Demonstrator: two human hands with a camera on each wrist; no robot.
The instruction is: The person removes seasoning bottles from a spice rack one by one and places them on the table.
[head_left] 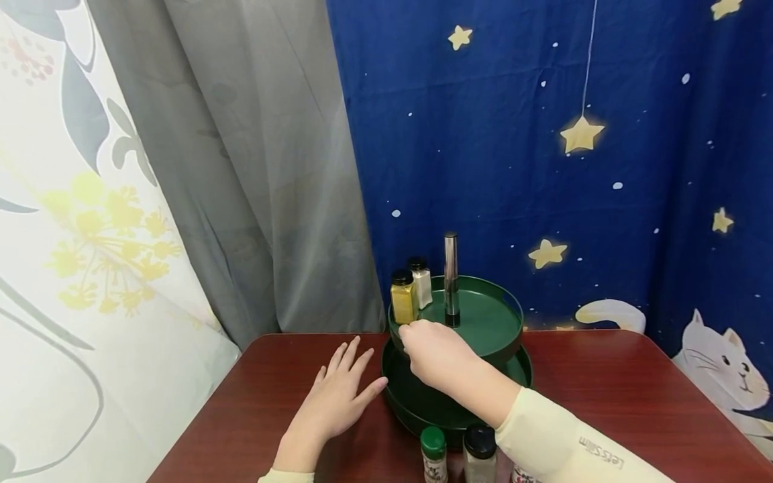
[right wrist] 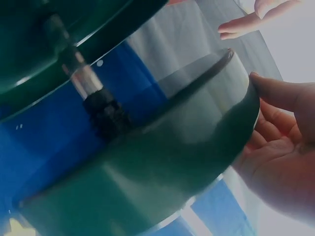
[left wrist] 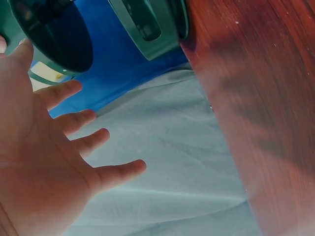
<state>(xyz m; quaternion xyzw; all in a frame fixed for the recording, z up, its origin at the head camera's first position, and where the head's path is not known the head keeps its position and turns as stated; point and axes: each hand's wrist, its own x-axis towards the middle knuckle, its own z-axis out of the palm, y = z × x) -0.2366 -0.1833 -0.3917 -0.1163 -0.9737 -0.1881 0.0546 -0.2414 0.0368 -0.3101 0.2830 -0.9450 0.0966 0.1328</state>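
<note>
A two-tier green rotating tray stands on the table, with a metal post (head_left: 451, 278) through its upper tier (head_left: 492, 315). My right hand (head_left: 437, 359) pinches the front left rim of that tier; in the right wrist view, the thumb (right wrist: 278, 91) lies over the green wall (right wrist: 197, 132) and the fingers curl beneath. Just left of the lower tier (head_left: 417, 399), my left hand (head_left: 338, 396) is spread, its thumb tip close by the rim, holding nothing. A yellow-filled jar (head_left: 403, 300) and a white-filled jar (head_left: 422, 287), both black-capped, stand on the upper tier's left side.
In front of the tray are a green-capped shaker (head_left: 433, 456) and a black-capped jar (head_left: 480, 456). Another container (head_left: 522, 475) is mostly hidden by the right sleeve (head_left: 561, 436). Grey and blue curtains (head_left: 513, 168) hang behind the red-brown table (head_left: 604, 389).
</note>
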